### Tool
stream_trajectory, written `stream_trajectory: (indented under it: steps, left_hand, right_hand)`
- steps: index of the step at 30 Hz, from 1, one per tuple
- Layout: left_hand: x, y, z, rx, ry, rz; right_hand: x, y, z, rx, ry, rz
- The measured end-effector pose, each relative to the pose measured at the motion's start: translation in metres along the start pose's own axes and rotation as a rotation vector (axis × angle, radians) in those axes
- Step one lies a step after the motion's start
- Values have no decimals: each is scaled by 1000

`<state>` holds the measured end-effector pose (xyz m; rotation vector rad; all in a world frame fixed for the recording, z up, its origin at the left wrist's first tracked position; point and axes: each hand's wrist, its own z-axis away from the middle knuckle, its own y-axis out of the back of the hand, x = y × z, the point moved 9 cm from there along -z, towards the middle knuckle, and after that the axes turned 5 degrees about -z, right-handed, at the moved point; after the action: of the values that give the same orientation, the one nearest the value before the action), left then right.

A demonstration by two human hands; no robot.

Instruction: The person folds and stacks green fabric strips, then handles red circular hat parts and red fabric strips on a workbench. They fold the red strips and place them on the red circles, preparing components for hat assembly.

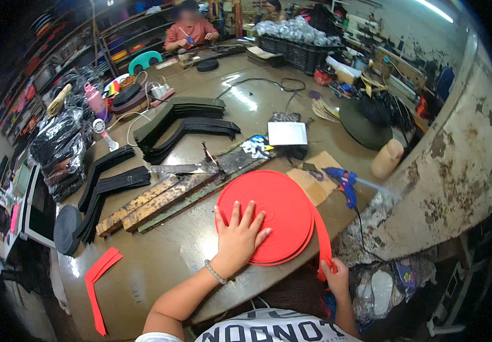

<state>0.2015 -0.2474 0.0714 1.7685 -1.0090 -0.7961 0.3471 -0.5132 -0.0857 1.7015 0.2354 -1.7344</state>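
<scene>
A large flat roll of red webbing [283, 199] lies on the table in front of me. My left hand [241, 233] rests on top of it with the fingers spread, a beaded bracelet on the wrist. From the roll's right side a loose strip runs down past the table's edge. My right hand [335, 273] pinches this strip near its lower end. To the left, folded lengths of red strap [98, 285] lie bent at an angle on the tabletop.
Stacks of black straps [106, 188] and dark green straps [177, 114] lie beyond a wooden cutting jig [166, 196]. At right, a blue glue gun [344, 183] rests on cardboard, its cord hanging over the edge. A person [190, 33] sits at the far side.
</scene>
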Motion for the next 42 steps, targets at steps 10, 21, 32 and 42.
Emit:
stream_trajectory:
  steps: [10, 21, 32, 42]
  left_hand:
    - [-2, -8, 5, -166, 67, 81]
    - [-7, -10, 2, -159, 48, 110]
    - [-8, -18, -1, -249, 54, 238]
    - [77, 143, -3, -222, -298, 1375]
  right_hand:
    - [140, 60, 42, 249, -24, 88]
    - [-18, 92, 9, 619, 348, 294]
    - [-149, -35, -79, 250, 499, 549]
    - [-139, -34, -87, 307, 463, 482]
